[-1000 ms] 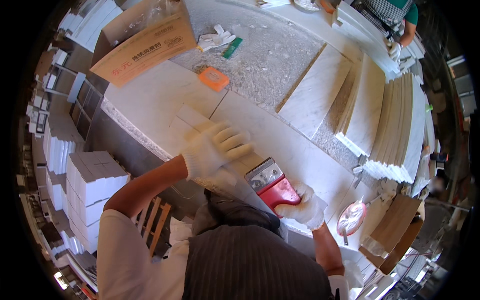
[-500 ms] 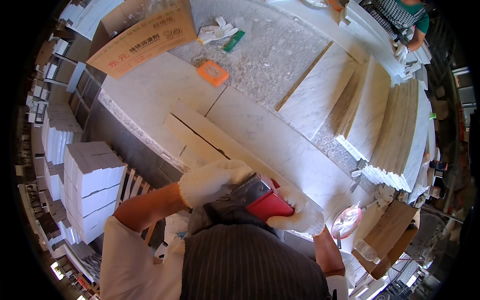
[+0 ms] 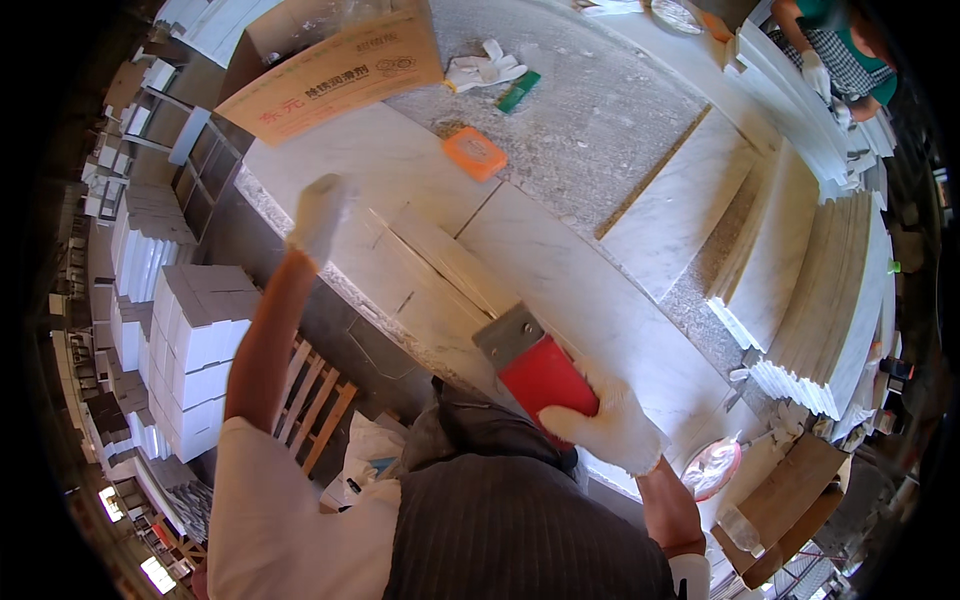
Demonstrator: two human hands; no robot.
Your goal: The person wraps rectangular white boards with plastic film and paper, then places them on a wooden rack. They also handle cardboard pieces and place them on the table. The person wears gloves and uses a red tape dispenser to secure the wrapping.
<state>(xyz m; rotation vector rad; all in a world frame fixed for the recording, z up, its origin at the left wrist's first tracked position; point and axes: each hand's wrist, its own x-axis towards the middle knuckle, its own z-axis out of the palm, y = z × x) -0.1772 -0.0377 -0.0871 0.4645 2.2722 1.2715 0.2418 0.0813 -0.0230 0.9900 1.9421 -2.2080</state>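
Observation:
My right hand point(image 3: 605, 420), in a white work glove, is closed round a red block-like tool point(image 3: 548, 385). Its grey metal end has two round spots and points away from me, above narrow pale stone strips point(image 3: 440, 255); its exact kind I cannot make out. My left hand point(image 3: 322, 215), gloved too, hangs over the left edge of the white marble slab point(image 3: 370, 150), apart from the tool. Motion smears its fingers, so whether it holds anything is unclear.
An orange box-shaped item point(image 3: 475, 153), a green block point(image 3: 518, 92) and loose gloves point(image 3: 485, 67) lie beyond. A cardboard box point(image 3: 340, 75) stands far left. Stacked marble slabs point(image 3: 810, 280) fill the right, near a pink-rimmed bowl point(image 3: 712, 467). A co-worker point(image 3: 840, 60) is far right.
My left hand has left the tool's metal end and swung away to the far left. The tool stays in my right hand. The whole view has shifted slightly.

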